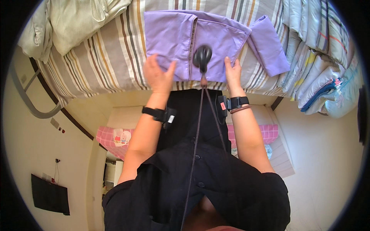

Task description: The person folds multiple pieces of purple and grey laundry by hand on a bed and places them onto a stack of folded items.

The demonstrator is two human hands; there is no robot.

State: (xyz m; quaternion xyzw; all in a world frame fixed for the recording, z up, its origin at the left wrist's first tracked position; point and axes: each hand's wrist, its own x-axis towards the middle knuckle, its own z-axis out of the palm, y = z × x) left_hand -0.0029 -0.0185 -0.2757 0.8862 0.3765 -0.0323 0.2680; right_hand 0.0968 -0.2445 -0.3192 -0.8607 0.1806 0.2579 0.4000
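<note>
A light purple cloth (170,34) lies folded on a striped bedsheet (130,52), with a seam-edged layer turned over at its left part. My left hand (159,75), slightly blurred, is at the cloth's lower left corner with thumb and fingers spread. At the lower right edge, my right hand (233,73) has its thumb on the cloth and its fingers beside the edge; the grip is partly hidden. A smaller folded purple cloth (270,46) lies just to the right. Each wrist wears a black strap with a small device.
Pale crumpled fabric (83,23) lies at the upper left. Stacked folded bedding (315,57) stands at the right. A dark pendant (203,56) on a cord hangs before the purple cloth. At the left is a grey metal rail (40,115).
</note>
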